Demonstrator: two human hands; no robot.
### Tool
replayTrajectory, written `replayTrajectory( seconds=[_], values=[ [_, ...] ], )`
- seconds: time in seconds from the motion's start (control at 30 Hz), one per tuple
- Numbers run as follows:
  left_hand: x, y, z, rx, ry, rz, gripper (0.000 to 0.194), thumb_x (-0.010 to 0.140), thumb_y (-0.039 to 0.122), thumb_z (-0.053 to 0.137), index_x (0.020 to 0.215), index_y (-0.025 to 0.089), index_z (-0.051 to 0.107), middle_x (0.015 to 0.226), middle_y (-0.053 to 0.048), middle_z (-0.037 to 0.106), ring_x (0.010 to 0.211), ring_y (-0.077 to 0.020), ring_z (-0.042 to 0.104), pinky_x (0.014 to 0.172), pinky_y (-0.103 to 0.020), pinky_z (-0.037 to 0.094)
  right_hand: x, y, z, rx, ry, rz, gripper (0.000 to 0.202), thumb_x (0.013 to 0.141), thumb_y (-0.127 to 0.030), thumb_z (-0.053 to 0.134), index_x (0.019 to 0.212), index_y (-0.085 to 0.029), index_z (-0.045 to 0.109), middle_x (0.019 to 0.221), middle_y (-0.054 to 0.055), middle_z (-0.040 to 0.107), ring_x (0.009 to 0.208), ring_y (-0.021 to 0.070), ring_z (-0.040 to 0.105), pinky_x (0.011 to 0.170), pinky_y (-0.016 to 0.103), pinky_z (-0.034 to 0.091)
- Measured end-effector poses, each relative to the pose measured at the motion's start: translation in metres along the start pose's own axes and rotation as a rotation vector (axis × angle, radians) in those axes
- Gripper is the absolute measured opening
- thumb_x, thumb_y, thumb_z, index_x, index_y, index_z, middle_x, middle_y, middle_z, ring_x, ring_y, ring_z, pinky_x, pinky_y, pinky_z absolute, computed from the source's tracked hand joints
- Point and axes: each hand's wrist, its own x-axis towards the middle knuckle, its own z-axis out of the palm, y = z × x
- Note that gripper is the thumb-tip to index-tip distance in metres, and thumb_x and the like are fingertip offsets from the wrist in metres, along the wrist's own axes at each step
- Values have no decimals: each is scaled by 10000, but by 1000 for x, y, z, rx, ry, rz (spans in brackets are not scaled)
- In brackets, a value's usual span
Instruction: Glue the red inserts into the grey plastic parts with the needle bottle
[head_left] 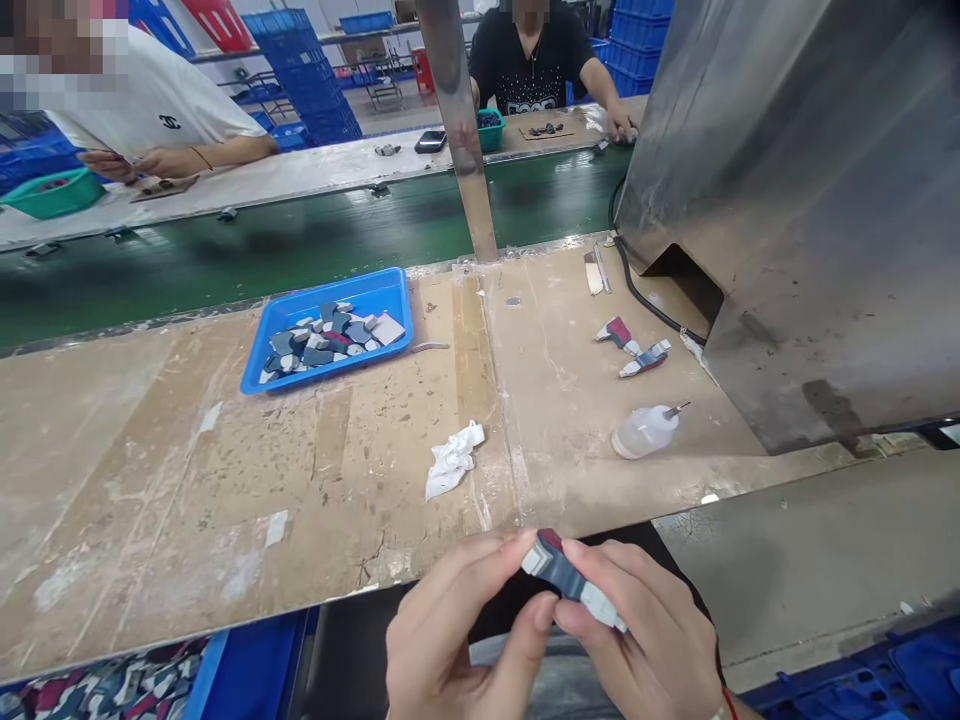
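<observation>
Both hands, left hand [450, 630] and right hand [645, 640], pinch a small part [570, 580].

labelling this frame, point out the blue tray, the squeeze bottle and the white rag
blue tray [259, 366]: head view, bare front left floor.
squeeze bottle [641, 432]: head view, middle of its clear body.
white rag [453, 460]: head view, its crumpled middle.

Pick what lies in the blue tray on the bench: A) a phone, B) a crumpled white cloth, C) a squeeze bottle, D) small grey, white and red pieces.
D: the tray holds a heap of small pieces, while the bottle and the cloth lie apart from it on the bench.
</observation>
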Motion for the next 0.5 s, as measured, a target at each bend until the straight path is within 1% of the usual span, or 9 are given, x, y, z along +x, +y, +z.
replayTrajectory(
  seconds=[0.07,0.13,0.17,0.23,0.3,0.33,0.4,0.47,0.5],
  values=[
    [2,-5,-1,-11,-36,-14,358,863,120,737,1193,257,704,1046,-26,757,949,-162,728,852,-225,607,-1,2,3,28,-22,7,186,1025,-304,583,1075,-160,689,734,42,763,626,132,742,604,178,595],
    [5,-11,0,-1,-46,-33,288,877,125,725,1136,251,710,1005,-12,757,912,-138,729,823,-192,602,-3,5,7,92,-66,35,200,1024,-294,584,1095,-139,689,790,63,771,683,130,754,646,165,601],
    [8,-16,0,14,-50,-39,258,886,122,715,1110,249,712,987,-6,758,894,-128,730,804,-178,599,-5,8,8,125,-99,52,232,1019,-318,592,1119,-132,688,823,74,774,714,133,759,669,165,606],
    [16,-25,2,64,-42,-24,227,902,108,690,1082,244,713,987,-6,761,892,-124,734,798,-172,596,-12,17,8,178,-161,89,387,984,-445,615,1191,-123,673,865,85,772,745,144,757,694,181,617],
    [26,-35,2,119,-43,35,227,914,97,668,1094,230,707,1033,-24,766,944,-140,738,850,-195,594,-21,30,2,196,-177,128,527,941,-564,613,1240,-132,656,865,79,757,719,149,734,677,206,622],
    [31,-40,3,136,-54,68,229,920,93,658,1103,224,701,1051,-32,767,968,-147,738,880,-209,590,-26,39,-3,187,-159,161,534,934,-580,615,1242,-145,655,855,68,744,705,149,718,667,215,619],
    [40,-47,3,145,-123,104,219,931,95,644,1104,219,694,1060,-34,773,991,-151,742,908,-213,582,-35,57,-17,130,-50,257,368,959,-470,648,1179,-176,677,849,47,708,715,143,687,668,216,605],
    [45,-51,5,134,-216,114,192,940,108,634,1077,227,699,1033,-17,782,986,-144,748,901,-198,581,-38,74,-30,56,128,417,254,947,-367,683,1130,-192,680,881,38,662,746,139,661,698,221,593],
    [47,-51,6,127,-254,112,183,947,115,625,1066,231,700,1027,-11,784,991,-142,747,896,-195,582,-36,82,-35,47,191,492,265,924,-356,708,1132,-196,673,927,42,643,773,144,656,725,238,594]
  ],
)
